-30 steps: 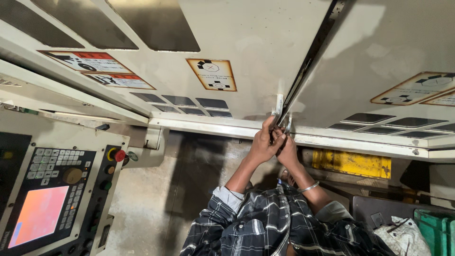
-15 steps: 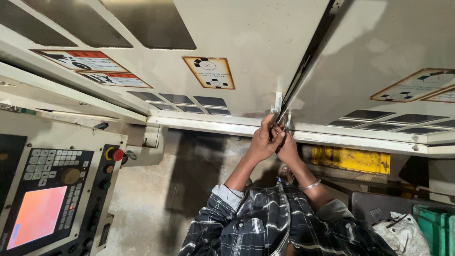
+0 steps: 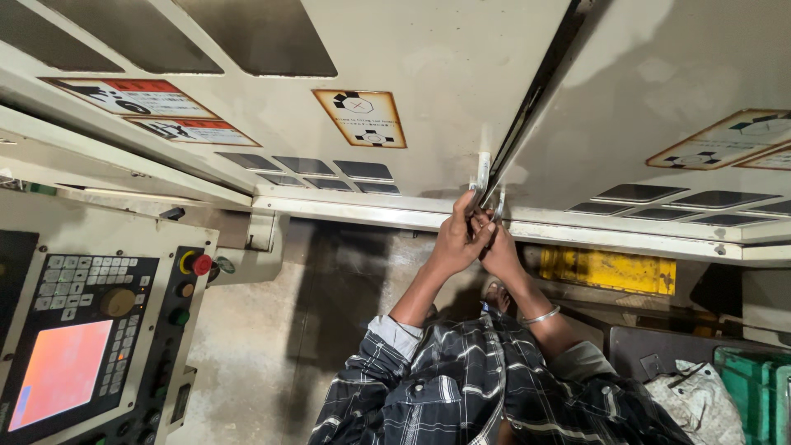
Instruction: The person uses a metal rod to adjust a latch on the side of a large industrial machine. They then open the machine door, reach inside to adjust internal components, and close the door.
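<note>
The big machine doors (image 3: 412, 66) are sitting nearly shut, only a dark seam between them. Both hands are clamping together on the door handles (image 3: 483, 175) at the lower edge: left hand (image 3: 455, 239), right hand (image 3: 499, 251). The control panel (image 3: 82, 330) is crowding one side; bare floor is showing below.

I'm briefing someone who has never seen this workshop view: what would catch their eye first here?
Probably the two hands, left hand and right hand, clasped together on the metal door handles where the two pale machine doors meet, at centre. Next, the control panel at lower left, with its glowing orange-pink screen and red knob. The yellow part under the right door also stands out.
</note>
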